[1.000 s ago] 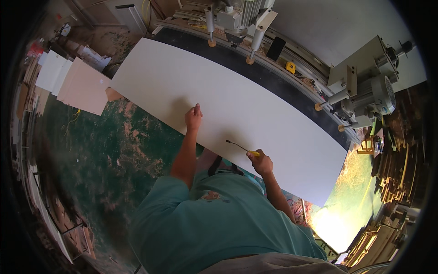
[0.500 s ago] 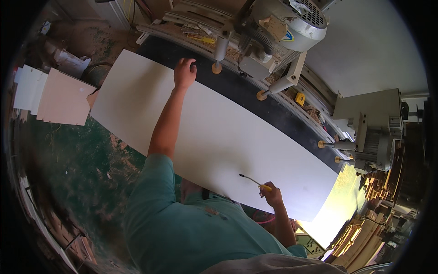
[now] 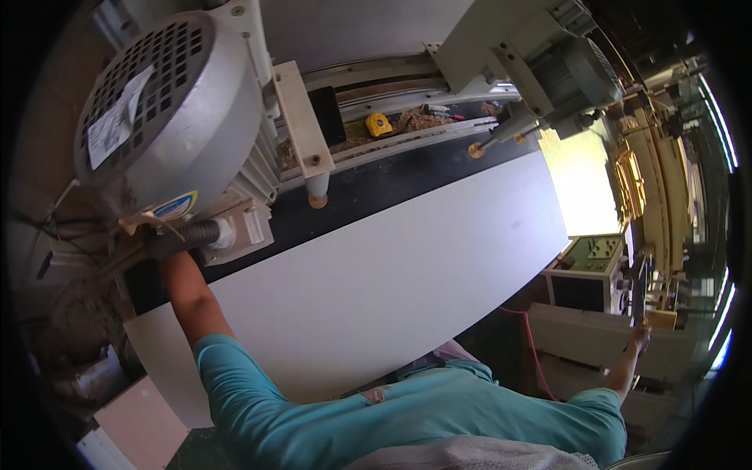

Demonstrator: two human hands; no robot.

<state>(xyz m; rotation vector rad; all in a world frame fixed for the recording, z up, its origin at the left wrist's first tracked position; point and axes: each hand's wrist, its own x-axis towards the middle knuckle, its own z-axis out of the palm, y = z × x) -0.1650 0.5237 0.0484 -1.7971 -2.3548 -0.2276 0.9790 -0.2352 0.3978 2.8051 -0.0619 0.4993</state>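
Observation:
A long white board (image 3: 368, 266) lies across the machine's black bed (image 3: 376, 180) in front of me. My left forearm (image 3: 188, 294) reaches over the board's left part. Its hand goes in behind the dark hose (image 3: 184, 239) and grey motor (image 3: 176, 117), so the fingers are hidden. Far out to the right, beyond the board, my right hand (image 3: 640, 338) is closed, small in the picture. A yellow-handled tool (image 3: 645, 322) shows at its fingers; its shaft is hard to make out against the background.
Clamp feet with round wooden-coloured pads (image 3: 317, 201) stand over the bed. A yellow tape measure (image 3: 378, 124) lies among wood shavings on the rail behind. At right are a second motor unit (image 3: 568, 82), a control box (image 3: 589, 270), a pink hose (image 3: 535, 345) and stacked strips (image 3: 630, 184).
The view has swung right and closer to the big motor. My right hand has moved off from above the board, far out to the right. My left hand has gone behind the motor.

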